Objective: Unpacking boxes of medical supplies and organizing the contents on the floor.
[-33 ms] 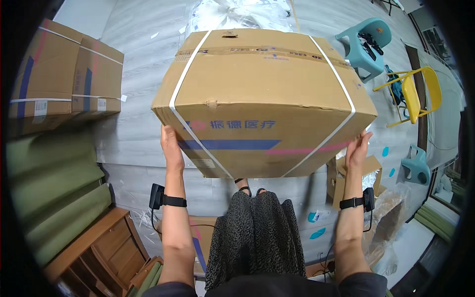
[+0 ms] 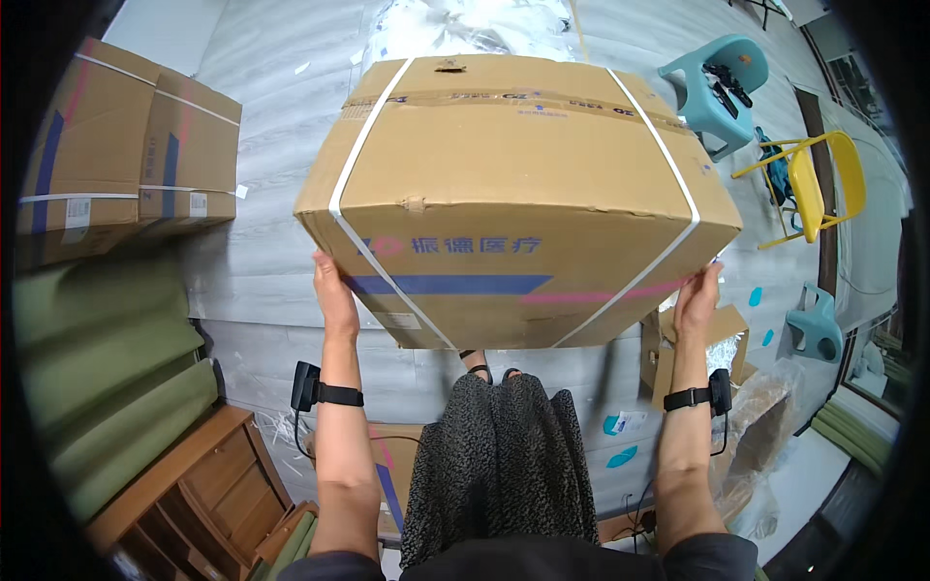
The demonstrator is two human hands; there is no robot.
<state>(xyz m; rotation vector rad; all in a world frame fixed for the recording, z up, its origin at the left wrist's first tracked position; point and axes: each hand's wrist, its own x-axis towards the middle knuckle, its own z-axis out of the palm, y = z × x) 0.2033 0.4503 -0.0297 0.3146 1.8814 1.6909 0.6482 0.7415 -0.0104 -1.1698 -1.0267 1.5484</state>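
A large brown cardboard box (image 2: pixel 523 165) with two white straps, a blue stripe and a pink stripe fills the middle of the view in front of me. My left hand (image 2: pixel 334 290) grips its near left side low down, thumb up along the edge and the other fingers hidden behind or under the box. At its near right side, my right hand (image 2: pixel 696 295) holds the lower edge, with part of its fingers out of sight. The box's underside is hidden. Each of my wrists wears a black band with a small device on it.
Strapped cardboard boxes (image 2: pixel 145 145) stand at the left, above a green sofa (image 2: pixel 107 339) and wooden cabinet (image 2: pixel 208 474). Clear plastic wrap (image 2: pixel 465 27) lies beyond. At right are a blue chair (image 2: pixel 717 97), yellow chair (image 2: pixel 814 189), small blue stool (image 2: pixel 816 324) and opened carton (image 2: pixel 717 344).
The box looks very slightly larger and closer, its near top corners a few pixels further out. Both hands keep their hold on its sides.
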